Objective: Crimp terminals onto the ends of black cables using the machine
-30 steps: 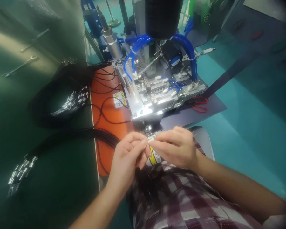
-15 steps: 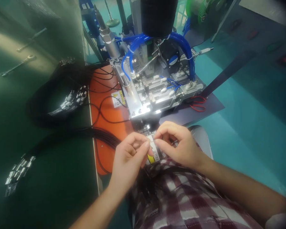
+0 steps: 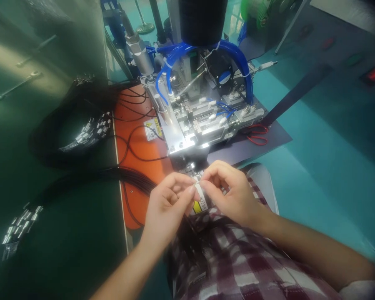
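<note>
My left hand (image 3: 168, 202) is closed in a pinch, thumb against forefinger. Just to its right, my right hand (image 3: 229, 191) pinches too, with its fingertips almost meeting the left ones. A thin pale strand (image 3: 198, 182) spans the small gap between them, too fine to name surely. Under the fingertips sits a white and yellow label (image 3: 202, 200) on the front of the machine. A bundle of black cables (image 3: 136, 179) runs from the left and passes behind my left hand, where its end is hidden.
Ahead stands a metal machine (image 3: 206, 125) with blue air hoses (image 3: 245, 68) on an orange plate (image 3: 143, 156). At left, coiled black cables (image 3: 46, 129) with shiny metal ends (image 3: 23, 225) lie on a dark green table (image 3: 71, 266). Red wire (image 3: 258, 135) loops at the machine's right.
The whole view has shifted slightly, with the machine a little further left. Both hands keep their pinch, and the pale strand between the fingertips shows more clearly.
</note>
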The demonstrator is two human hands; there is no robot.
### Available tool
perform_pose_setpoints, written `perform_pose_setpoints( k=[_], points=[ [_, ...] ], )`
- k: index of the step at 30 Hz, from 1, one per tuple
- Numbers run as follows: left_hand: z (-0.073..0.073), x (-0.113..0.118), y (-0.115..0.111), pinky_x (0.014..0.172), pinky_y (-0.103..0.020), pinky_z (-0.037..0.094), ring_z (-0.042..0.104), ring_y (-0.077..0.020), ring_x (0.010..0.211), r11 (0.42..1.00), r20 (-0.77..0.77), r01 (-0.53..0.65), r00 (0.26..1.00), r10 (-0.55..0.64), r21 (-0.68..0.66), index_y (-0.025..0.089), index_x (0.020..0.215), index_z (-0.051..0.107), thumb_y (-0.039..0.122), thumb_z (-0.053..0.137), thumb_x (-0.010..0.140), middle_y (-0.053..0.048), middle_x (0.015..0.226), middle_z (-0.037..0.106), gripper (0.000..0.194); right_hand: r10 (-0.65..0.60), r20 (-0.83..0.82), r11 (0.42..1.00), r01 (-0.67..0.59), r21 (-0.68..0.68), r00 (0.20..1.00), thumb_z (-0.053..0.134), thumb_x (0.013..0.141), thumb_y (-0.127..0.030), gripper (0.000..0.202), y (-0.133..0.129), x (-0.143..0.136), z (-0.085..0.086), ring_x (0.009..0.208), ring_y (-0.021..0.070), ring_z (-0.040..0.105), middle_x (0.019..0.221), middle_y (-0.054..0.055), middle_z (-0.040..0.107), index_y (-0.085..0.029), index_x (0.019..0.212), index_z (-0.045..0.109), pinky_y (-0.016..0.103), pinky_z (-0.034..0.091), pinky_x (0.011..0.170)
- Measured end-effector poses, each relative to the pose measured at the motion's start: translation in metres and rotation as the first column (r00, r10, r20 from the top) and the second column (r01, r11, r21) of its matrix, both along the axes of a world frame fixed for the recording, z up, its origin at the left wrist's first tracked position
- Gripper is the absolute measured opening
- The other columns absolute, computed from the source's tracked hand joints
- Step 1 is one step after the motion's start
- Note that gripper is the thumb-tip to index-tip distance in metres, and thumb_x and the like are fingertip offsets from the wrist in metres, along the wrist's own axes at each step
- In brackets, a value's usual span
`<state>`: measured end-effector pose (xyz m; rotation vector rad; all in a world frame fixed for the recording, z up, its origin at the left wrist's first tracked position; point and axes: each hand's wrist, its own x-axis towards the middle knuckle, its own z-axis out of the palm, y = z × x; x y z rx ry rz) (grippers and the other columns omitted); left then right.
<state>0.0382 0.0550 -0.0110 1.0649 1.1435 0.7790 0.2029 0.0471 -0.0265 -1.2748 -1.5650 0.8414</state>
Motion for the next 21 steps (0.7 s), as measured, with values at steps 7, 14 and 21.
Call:
perform_pose_setpoints(
  k=[7,14,21],
  points=[
    [-0.003,0.001,-0.001,0.045,-0.016,0.039,0.05,-0.0048,0.046,0.999,0.02,-0.05,0.999,0.049,0.014,0.016,0.087,0.06,0.027,0.065,0.085,0.002,0.066,0.064,0.012,-0.1,-0.07,0.994,0.102,0.036,0.993,0.065,0.083,-0.013,0.008,-0.003,-0.008,-0.009,0.056,0.0073,0.047,0.07,-0.004,0.055,-0.019,0.078,0.063,0.022,0.04,0.053],
    [0.001,0.003,-0.003,0.046,-0.016,0.04,0.052,-0.0063,0.05,0.99,-0.131,-0.052,0.989,0.069,0.129,0.017,0.085,0.062,0.028,0.065,0.084,0.002,0.067,0.065,0.011,0.013,0.117,0.981,-0.036,0.19,0.993,0.061,0.084,-0.012,0.009,0.004,0.002,-0.004,0.056,0.0084,0.047,0.07,-0.002,0.056,-0.016,0.077,0.061,0.022,0.039,0.053],
    [-0.004,0.0,-0.011,0.062,-0.02,0.048,0.063,-0.012,0.07,0.944,-0.398,0.091,0.916,0.045,0.316,0.022,0.088,0.065,0.023,0.06,0.085,0.002,0.079,0.069,0.006,0.083,0.477,0.942,-0.225,0.248,0.875,0.047,0.09,-0.015,0.016,0.004,0.008,0.008,0.058,0.0133,0.046,0.072,0.002,0.055,-0.014,0.079,0.058,0.027,0.034,0.054]
  ],
)
